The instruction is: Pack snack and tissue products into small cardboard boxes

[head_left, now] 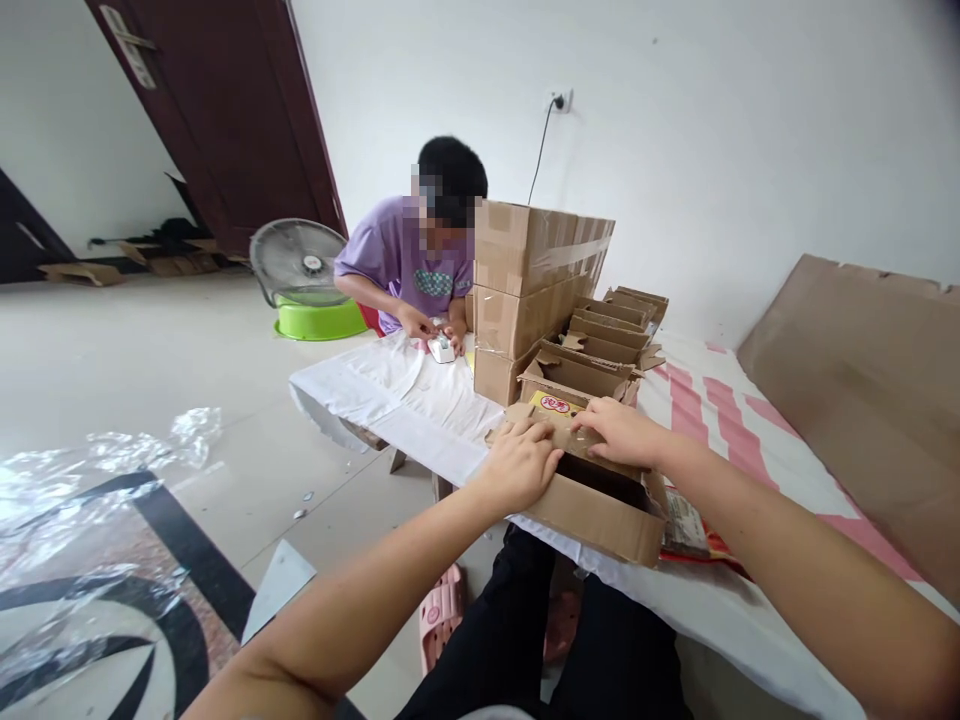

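An open brown cardboard box [596, 520] sits at the near edge of the cloth-covered table, in front of me. My left hand [523, 462] rests over its left end, fingers bent onto a flap. Across from it, my right hand [619, 432] grips the flap on the far side, with its thumb and fingers at the cardboard. Between the hands a yellow and red printed label [555, 402] shows just beyond the flap. The inside of the box is dark, and its contents cannot be made out.
Several open boxes [581, 368] line up behind mine, beside a stack of taped cartons [517, 290]. A person in purple [386, 245] handles a white tape dispenser [442, 347]. A large cardboard sheet [862, 400] leans at right; a fan [300, 262] stands at left.
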A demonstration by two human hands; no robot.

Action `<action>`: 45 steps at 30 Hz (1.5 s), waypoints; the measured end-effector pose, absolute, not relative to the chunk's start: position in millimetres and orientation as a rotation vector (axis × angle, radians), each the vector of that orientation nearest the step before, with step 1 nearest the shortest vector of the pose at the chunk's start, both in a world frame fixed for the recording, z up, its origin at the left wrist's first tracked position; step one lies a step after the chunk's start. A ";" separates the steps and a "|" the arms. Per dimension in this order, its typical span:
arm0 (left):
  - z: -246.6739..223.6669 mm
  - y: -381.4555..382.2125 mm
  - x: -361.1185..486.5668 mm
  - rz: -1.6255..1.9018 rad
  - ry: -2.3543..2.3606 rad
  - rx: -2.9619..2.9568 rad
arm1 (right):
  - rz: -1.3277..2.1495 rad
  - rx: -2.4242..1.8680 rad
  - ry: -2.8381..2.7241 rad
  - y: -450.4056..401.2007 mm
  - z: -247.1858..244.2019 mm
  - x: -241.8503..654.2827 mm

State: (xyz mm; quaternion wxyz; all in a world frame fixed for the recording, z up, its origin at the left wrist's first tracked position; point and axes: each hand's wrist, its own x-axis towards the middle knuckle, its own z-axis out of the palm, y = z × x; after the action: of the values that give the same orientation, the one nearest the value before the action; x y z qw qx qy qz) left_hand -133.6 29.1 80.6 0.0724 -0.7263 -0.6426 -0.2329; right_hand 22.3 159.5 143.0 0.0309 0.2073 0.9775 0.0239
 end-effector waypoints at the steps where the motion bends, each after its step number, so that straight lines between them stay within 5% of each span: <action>1: 80.7 29.2 -133.8 -0.710 -1.928 -2.194 | 0.099 0.599 2.998 160.7 145.0 20.0; 45: 84.2 30.7 -134.1 -0.572 -1.923 -2.234 | -0.166 0.744 3.098 157.9 125.0 31.8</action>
State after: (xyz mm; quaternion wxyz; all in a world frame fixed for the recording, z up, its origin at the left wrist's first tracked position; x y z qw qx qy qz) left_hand -134.1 30.7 84.2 0.0695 -0.7422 -0.6389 -0.1899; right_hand 31.8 157.9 125.0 -0.0245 0.2331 0.9707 -0.0521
